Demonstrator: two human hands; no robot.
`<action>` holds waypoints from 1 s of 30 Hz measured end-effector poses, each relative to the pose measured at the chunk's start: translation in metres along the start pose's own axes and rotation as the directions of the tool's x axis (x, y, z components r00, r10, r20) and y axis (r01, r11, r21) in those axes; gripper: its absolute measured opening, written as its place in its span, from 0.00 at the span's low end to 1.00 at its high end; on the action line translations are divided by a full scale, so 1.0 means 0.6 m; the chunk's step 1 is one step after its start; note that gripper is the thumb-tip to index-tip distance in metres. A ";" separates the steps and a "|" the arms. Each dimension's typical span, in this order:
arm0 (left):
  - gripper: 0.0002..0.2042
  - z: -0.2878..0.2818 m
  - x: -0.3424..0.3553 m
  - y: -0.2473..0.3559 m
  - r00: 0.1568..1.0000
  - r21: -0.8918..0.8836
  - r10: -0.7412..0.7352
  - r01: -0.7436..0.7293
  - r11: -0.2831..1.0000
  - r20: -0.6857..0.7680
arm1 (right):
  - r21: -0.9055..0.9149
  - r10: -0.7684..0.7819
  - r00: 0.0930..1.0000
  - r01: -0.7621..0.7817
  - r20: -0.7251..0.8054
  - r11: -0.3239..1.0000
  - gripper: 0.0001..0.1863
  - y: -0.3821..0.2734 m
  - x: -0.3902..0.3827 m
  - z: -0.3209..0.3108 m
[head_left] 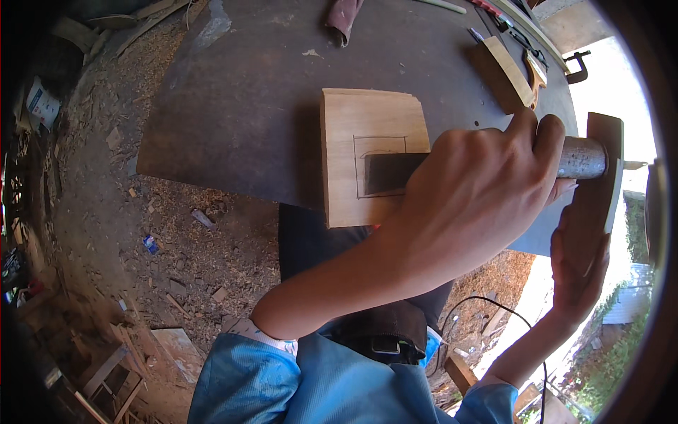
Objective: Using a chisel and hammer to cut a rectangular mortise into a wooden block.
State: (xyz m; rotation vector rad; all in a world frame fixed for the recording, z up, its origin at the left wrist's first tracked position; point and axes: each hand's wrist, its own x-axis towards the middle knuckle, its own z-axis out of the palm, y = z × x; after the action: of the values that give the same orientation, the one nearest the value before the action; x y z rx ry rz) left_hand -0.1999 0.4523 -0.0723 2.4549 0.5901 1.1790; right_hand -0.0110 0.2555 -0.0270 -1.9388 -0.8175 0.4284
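A pale, thick, nearly square wooden block [339, 159] is lying on the dark brown flat tabletop [233, 134], and its near edge is reaching the near edge of the table. On its face, thin pencil lines are forming a rectangle, and inside this rectangle the wide, dark, flat-bladed chisel [392, 173] is resting its end, close to the left line; whether the blade is lying flat or tilted, I cannot tell. The left hand [487, 169] is crossing over the block's right edge and holding the chisel, its fingers curling around the tool, though their undersides are hidden. Beyond these fingers, the greyish round handle [585, 157] is pointing to the right, its end meeting a long, flat, brown wooden piece [600, 191]. The right hand [583, 272] is gripping this piece low down, fingers pressing from both sides, outside the table's right edge. A wide stretch of tabletop is extending between the block and the left table edge. At the far right, a long light-coloured wooden bar [510, 74] is lying, and a black metal C-shaped clamp [578, 67] is sitting by the edge.
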 end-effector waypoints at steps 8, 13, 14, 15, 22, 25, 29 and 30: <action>0.21 0.004 -0.001 -0.002 0.999 0.044 -0.002 0.001 0.999 0.036 | 0.273 0.184 0.958 -0.121 -0.218 0.954 0.22 -0.008 -0.005 0.028; 0.19 0.022 -0.006 0.003 0.978 -0.003 0.209 -0.209 0.978 0.011 | 0.281 0.252 0.937 -0.181 -0.242 0.943 0.26 0.006 -0.028 0.087; 0.17 0.025 -0.011 0.018 0.974 -0.055 0.225 -0.226 0.973 -0.018 | -0.008 0.129 0.973 -0.133 -0.193 0.991 0.27 0.049 -0.033 0.064; 0.17 0.024 -0.015 0.038 0.971 -0.065 0.237 -0.238 0.969 -0.019 | 0.628 0.243 0.947 -0.061 -0.209 0.776 0.29 0.066 -0.034 0.069; 0.15 -0.104 -0.084 0.088 0.981 0.107 -0.144 0.130 0.986 0.128 | -0.273 -0.202 0.974 0.169 -0.099 0.947 0.25 0.130 -0.028 0.079; 0.27 -0.150 -0.103 0.062 0.908 0.208 -0.406 0.420 0.883 -0.106 | 0.475 0.150 0.986 -0.100 -0.068 0.874 0.32 0.038 -0.036 0.115; 0.35 -0.158 -0.104 0.036 0.849 0.288 -0.479 0.527 0.799 -0.225 | 0.572 0.101 0.992 -0.042 -0.071 0.819 0.31 0.047 -0.024 0.117; 0.36 -0.155 -0.103 0.034 0.861 0.362 -0.473 0.508 0.782 -0.186 | 0.575 0.058 0.998 -0.036 -0.019 0.817 0.31 0.052 -0.022 0.113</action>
State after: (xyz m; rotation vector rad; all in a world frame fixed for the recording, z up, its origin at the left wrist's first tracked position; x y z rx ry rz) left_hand -0.3043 0.4161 -0.0477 2.3251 1.5293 1.0149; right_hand -0.0496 0.2795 -0.0875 -1.3928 -0.5313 0.5922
